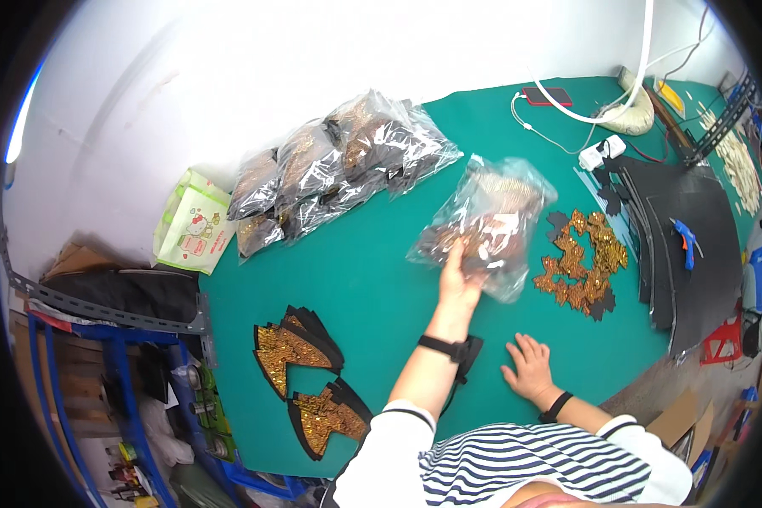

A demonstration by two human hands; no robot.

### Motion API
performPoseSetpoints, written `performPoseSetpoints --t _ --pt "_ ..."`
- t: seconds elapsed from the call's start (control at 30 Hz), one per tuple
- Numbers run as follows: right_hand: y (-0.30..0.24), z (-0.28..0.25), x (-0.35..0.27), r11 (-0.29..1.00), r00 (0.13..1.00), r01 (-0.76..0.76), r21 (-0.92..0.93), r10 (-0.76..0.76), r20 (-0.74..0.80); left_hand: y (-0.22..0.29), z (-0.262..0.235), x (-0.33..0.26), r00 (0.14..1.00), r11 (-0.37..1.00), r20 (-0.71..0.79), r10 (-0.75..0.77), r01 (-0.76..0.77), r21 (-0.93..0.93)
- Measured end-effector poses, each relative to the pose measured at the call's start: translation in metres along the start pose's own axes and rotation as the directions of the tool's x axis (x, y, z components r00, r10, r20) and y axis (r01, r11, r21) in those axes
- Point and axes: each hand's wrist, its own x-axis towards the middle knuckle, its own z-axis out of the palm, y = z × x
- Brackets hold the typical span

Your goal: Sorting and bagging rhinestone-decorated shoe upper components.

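Observation:
My left hand point(460, 286) grips the near edge of a clear plastic bag point(504, 224) over the middle of the green table. Brownish and dark pieces show through the shiny plastic, though their kind is hard to make out. Flat on the tabletop near the front edge rests my right hand point(531, 370), fingers spread and nothing in them. To the right of the bag lies a loose group of gold sequined, jagged-edged pieces point(597, 262) with black backing. Two stacks of curved gold-and-black sequined pieces, an upper stack point(292, 347) and a lower stack point(326, 419), lie at the left.
Several filled clear bags point(339, 165) are piled along the back wall beside a green-and-white bag point(196, 224). At the right are black sheets point(694, 245) with a blue glue gun point(686, 243) on top, a white power strip point(601, 152), cables and a red-edged phone point(548, 96).

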Motion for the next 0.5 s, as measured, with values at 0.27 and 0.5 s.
performPoseSetpoints --t 0.27,0.5 --pt "-0.005 0.008 0.001 0.998 0.998 -0.038 0.045 0.036 0.042 -0.04 0.09 0.191 0.954 0.922 -0.067 0.293 -0.3 -0.245" --pt "0.001 0.011 -0.007 0.998 0.987 -0.017 -0.065 0.027 0.159 -0.023 0.101 0.298 0.739 0.823 -0.511 0.44 -0.559 -0.101"
